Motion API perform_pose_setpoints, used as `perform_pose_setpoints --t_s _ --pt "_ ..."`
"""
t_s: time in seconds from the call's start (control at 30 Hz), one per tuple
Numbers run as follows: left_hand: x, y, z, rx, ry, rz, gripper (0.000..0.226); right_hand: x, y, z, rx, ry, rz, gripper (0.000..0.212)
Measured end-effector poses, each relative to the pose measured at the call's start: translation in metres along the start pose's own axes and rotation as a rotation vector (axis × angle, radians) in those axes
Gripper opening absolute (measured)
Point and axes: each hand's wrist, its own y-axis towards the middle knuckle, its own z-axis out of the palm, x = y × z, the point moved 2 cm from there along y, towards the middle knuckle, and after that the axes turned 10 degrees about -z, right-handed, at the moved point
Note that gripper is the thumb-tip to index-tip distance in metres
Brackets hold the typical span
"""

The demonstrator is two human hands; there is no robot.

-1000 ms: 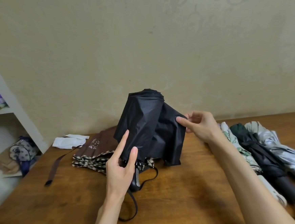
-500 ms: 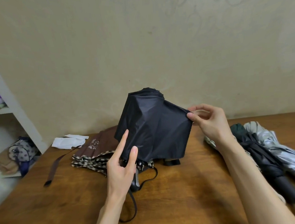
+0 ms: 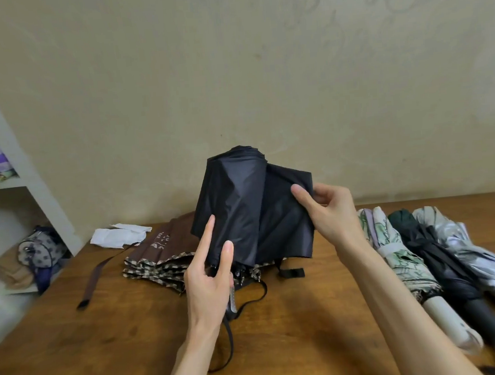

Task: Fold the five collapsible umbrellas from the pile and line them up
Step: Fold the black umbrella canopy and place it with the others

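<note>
A black collapsible umbrella stands tip up over the table's middle, its canopy loose. My left hand grips its handle at the bottom, with index and middle fingers stretched up along the cloth. My right hand pinches a fold of the black canopy on its right side. Behind it a brown umbrella with a checked edge lies flat and unfolded. Three folded umbrellas lie side by side at the right: a floral one, a black one and a silver one.
The wooden table ends at the wall behind. White folded cloth lies at the back left. A brown strap trails from the brown umbrella. A white shelf unit with bags stands left of the table.
My right hand first pulled a canopy panel out to the right, then brought it back against the umbrella. The floral umbrella is in full view again. My left hand stayed put.
</note>
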Motion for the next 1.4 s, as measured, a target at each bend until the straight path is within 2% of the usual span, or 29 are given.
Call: perform_pose_setpoints --t_s 0.17,0.27,0.33,0.43,0.5,0.63,0.73,0.8,0.9,0.97,1.03,1.13,1.2,1.3,1.4 --pt "-0.003 -0.007 0.002 0.046 0.168 0.124 0.054 0.03 -0.005 0.028 0.144 0.085 -0.097 0.036" --pt "-0.009 -0.01 0.004 0.099 0.188 0.182 0.08 0.038 -0.001 0.04 0.187 0.134 -0.076 0.035" --pt "-0.008 -0.009 0.004 0.073 0.189 0.173 0.089 0.042 0.001 0.044 0.274 0.19 -0.044 0.031" --pt "-0.006 -0.007 0.005 -0.007 0.191 0.132 0.073 0.042 0.0 0.048 0.408 0.19 -0.091 0.029" --pt "-0.01 -0.01 0.008 -0.025 0.195 0.151 0.064 0.041 0.0 0.049 0.408 0.068 -0.198 0.029" --pt "-0.015 -0.016 0.014 -0.046 0.238 0.181 0.087 0.036 0.004 0.049 0.236 -0.446 -0.464 0.023" --pt "-0.005 -0.013 0.017 -0.03 0.324 0.23 0.062 0.035 -0.001 0.057 0.173 -0.678 -0.618 0.033" --pt "0.004 -0.011 0.017 -0.035 0.323 0.249 0.048 0.032 -0.004 0.06 0.137 -0.626 -0.66 0.039" --pt "0.003 -0.01 0.015 -0.082 0.229 0.185 0.046 0.029 -0.004 0.054 0.062 -0.262 -0.553 0.036" --pt "0.001 -0.009 0.011 -0.101 0.199 0.176 0.044 0.025 -0.001 0.046 -0.053 -0.244 -0.458 0.034" --pt "0.001 -0.007 0.008 -0.095 0.185 0.187 0.045 0.022 0.006 0.042 -0.074 -0.235 -0.327 0.046" --pt "0.001 -0.005 0.008 -0.078 0.16 0.204 0.046 0.027 0.017 0.042 -0.009 -0.072 -0.114 0.074" --pt "0.0 -0.006 0.01 -0.056 0.157 0.222 0.046 0.032 0.022 0.044 0.039 0.008 -0.034 0.082" --pt "0.003 -0.006 0.008 -0.024 0.204 0.258 0.047 0.035 0.026 0.047 0.074 0.089 0.009 0.071" --pt "0.004 -0.007 0.008 -0.003 0.284 0.283 0.047 0.037 0.03 0.047 0.019 0.156 0.029 0.051"
